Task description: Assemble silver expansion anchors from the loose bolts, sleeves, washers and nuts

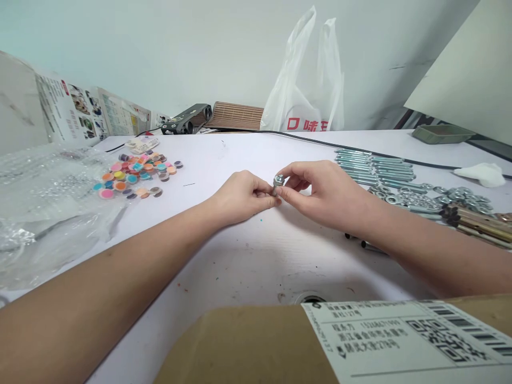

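Over the middle of the white table, a metal bolt with a nut on its top end (278, 182) stands upright between my hands. My left hand (244, 196) is closed, its thumb and fingers pinching the lower part of the bolt, most of which they hide. From the other side, the thumb and index finger of my right hand (320, 186) close on the bolt around the nut. Right of that hand lie rows of zinc-coloured bolts (354, 166), a heap of washers and nuts (416, 198), and several brass-coloured tubes (480, 223).
Colourful small round pots (132, 173) are heaped at left beside clear plastic wrap (48, 202). A cardboard box (248, 346) with a label fills the near edge. Behind stand a white plastic bag (308, 90) and a green tray (442, 134); a black cable (320, 142) crosses the back.
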{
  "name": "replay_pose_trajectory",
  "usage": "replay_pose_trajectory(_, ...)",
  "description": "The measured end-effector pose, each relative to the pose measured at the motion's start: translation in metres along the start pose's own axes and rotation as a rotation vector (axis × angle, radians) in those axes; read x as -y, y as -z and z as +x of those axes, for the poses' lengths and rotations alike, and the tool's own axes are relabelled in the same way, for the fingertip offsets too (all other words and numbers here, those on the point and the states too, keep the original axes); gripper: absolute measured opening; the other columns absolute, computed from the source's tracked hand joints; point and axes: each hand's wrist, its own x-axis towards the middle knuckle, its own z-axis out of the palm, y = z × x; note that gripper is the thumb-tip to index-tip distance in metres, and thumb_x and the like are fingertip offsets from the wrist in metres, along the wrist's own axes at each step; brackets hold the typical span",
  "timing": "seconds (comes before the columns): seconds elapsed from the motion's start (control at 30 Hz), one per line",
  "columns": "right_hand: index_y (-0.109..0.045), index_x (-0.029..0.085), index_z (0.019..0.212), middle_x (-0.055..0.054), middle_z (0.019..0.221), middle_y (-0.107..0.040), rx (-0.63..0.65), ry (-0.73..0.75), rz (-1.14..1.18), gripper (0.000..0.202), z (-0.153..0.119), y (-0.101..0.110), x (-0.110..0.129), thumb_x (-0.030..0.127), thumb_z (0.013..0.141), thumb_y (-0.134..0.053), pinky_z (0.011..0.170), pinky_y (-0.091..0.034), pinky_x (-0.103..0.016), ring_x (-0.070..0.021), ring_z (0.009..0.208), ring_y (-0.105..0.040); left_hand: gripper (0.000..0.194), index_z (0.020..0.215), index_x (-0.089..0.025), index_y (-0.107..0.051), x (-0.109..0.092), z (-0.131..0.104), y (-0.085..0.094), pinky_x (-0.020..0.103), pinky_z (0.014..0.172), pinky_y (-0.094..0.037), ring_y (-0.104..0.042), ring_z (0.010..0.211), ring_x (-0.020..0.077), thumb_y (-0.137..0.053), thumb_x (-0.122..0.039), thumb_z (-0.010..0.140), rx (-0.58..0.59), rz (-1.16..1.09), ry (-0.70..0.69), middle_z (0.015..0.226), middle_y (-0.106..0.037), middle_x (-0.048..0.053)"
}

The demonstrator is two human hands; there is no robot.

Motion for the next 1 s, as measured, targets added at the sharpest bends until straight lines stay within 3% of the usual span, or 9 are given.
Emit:
replay_pose_trajectory(0.1,-0.065,0.018,0.103,-0.001,0.087,-0.066,0.013,0.0,0.009,0.027,0.0,-0.002,-0.001,0.029,0.08,-0.056,0.066,-0.042,-0.025,-0.0127,0.078,-0.06,0.035,0.059,-0.014,-0.049,0.0,0.0,-0.001,0.023,0.047,-0.023,-0.028,0.051,0.0067,-0.056,-0.043,0.077,-0.01,-0.005,0.009,0.055,-0.033,-0.003)
replay_pose_trajectory(0.3,-0.066,0.017,0.091,0.0,0.082,-0.065,0.008,0.029,-0.04,0.02,0.001,-0.003,-0.003,0.03,0.083,-0.052,0.06,-0.038,-0.025,-0.0112,0.072,-0.057,0.029,0.072,-0.015,-0.06,0.002,0.0,-0.001,0.022,0.046,-0.022,-0.031,0.05,0.0065,-0.055,-0.043,0.078,0.0,0.006,-0.002,0.056,-0.037,-0.004)
replay_pose_trajectory(0.57,-0.06,0.016,0.075,-0.002,0.075,-0.063,-0.06,-0.076,-0.07,0.027,0.004,0.006,-0.002,0.042,0.083,-0.052,0.056,-0.037,-0.026,-0.0129,0.066,-0.054,0.045,0.061,-0.014,-0.04,0.001,-0.001,-0.001,0.024,0.048,-0.021,-0.026,0.051,0.0066,-0.044,-0.051,0.086,0.011,0.014,-0.088,0.055,-0.03,-0.003)
replay_pose_trajectory(0.73,-0.058,0.015,0.071,-0.004,0.07,-0.06,-0.094,-0.119,-0.052,0.029,0.006,0.009,0.003,0.042,0.082,-0.053,0.054,-0.038,-0.028,-0.0124,0.061,-0.052,0.05,0.064,-0.013,-0.049,0.0,-0.004,0.002,0.024,0.047,-0.021,-0.028,0.049,0.007,-0.04,-0.056,0.087,0.074,-0.017,-0.087,0.053,-0.034,-0.002)
replay_pose_trajectory(0.9,-0.059,0.017,0.071,0.0,0.05,-0.042,-0.068,-0.261,0.089,0.027,0.004,0.023,0.012,0.042,0.08,-0.058,0.041,-0.024,-0.026,-0.0067,0.042,-0.03,0.039,0.066,-0.015,-0.056,-0.002,-0.01,0.006,0.023,0.047,-0.027,-0.037,0.051,0.0076,-0.055,-0.051,0.08,0.206,-0.01,-0.145,0.055,-0.046,-0.002)
replay_pose_trajectory(1.0,-0.057,0.017,0.069,0.002,0.045,-0.031,-0.041,-0.331,0.206,0.027,0.004,0.033,0.018,0.042,0.079,-0.06,0.038,-0.018,-0.025,-0.0051,0.039,-0.021,0.038,0.059,-0.015,-0.05,-0.004,-0.011,0.003,0.025,0.052,-0.03,-0.04,0.052,0.0084,-0.055,-0.047,0.079,0.178,0.152,-0.227,0.055,-0.049,-0.002)
